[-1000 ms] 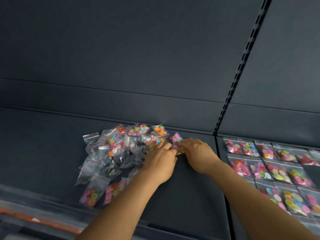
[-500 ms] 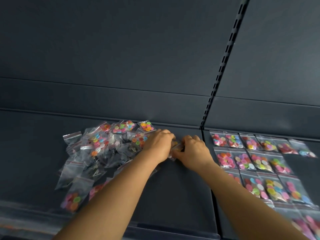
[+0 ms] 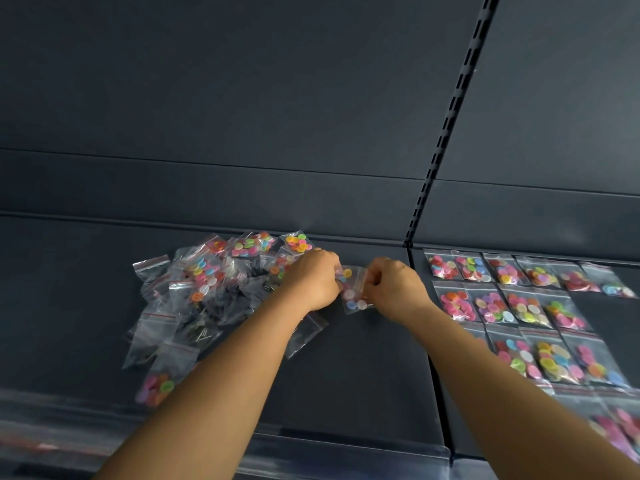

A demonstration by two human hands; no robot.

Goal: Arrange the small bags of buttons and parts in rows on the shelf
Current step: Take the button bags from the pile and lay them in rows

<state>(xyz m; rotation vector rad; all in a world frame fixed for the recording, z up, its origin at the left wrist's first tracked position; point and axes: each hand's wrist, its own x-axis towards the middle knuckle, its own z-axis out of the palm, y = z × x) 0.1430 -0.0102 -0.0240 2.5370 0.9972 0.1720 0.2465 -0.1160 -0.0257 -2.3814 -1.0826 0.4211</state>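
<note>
Small clear bag of buttons (image 3: pixel 353 289) sits low over the dark shelf (image 3: pixel 363 358), pinched between left hand (image 3: pixel 311 282) and right hand (image 3: pixel 394 285), fingers curled on its edges. Loose bag pile (image 3: pixel 214 289) just left; sorted rows (image 3: pixel 519 306) right, past the slotted upright (image 3: pixel 446 133).

Two bare forearms, sleeveless as far as visible, left hand (image 3: pixel 313 280) and right hand (image 3: pixel 394 285) without gloves.
</note>
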